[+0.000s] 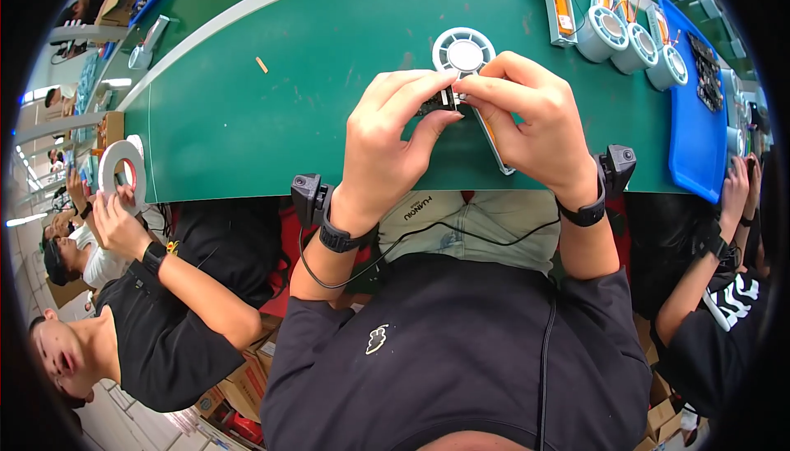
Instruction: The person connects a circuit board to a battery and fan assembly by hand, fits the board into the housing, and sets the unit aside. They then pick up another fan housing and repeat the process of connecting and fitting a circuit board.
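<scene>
Over the near part of the green table, both my hands meet at a small black circuit board [434,104]. My left hand [383,142] pinches the board between thumb and fingers. From the other side, my right hand [535,122] closes its fingertips on a small white plug [459,99] at the board's edge; whether the plug is fully seated I cannot tell. A light blue handheld fan housing [464,50] lies under my fingers, its round grille beyond them. Its handle, with an orange strip inside, slants toward me and is mostly covered by my right hand.
Several similar fan housings [605,30] with orange batteries and wires stand at the back right. Beside them a blue tray [695,142] holds black boards. A small orange strip [262,65] lies at left. A co-worker at left holds a white tape roll [121,173]; another person sits at right.
</scene>
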### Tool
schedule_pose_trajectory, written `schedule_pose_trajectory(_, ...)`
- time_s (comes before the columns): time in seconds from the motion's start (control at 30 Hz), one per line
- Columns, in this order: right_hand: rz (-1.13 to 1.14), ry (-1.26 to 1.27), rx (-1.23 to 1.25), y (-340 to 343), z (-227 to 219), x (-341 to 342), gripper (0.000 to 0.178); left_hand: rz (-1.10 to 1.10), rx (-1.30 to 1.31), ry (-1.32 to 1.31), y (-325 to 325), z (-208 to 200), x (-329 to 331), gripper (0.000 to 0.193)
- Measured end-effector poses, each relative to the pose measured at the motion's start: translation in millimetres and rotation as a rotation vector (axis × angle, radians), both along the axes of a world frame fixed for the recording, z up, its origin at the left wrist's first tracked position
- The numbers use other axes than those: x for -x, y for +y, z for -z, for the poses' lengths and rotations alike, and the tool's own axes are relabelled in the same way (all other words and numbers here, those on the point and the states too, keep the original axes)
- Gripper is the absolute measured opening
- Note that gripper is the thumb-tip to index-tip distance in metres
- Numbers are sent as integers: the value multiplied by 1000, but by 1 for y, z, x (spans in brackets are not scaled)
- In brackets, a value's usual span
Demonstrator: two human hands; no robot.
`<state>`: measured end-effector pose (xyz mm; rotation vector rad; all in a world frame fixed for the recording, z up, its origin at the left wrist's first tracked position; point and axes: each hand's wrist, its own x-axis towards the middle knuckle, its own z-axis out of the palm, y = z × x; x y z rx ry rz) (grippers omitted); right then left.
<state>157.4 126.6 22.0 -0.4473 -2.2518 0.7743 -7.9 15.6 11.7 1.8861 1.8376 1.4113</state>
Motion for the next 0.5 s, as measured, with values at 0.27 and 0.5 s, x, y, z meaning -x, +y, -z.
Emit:
schedule_pose_trajectory(0.27,-9,52,-92,3,7,0,20,70,11,-20,1,1,2,41)
schedule_pose_trajectory(0.5,-19,71,-99,2,8,-4,20,71,-39,-102,-1,7,-4,41)
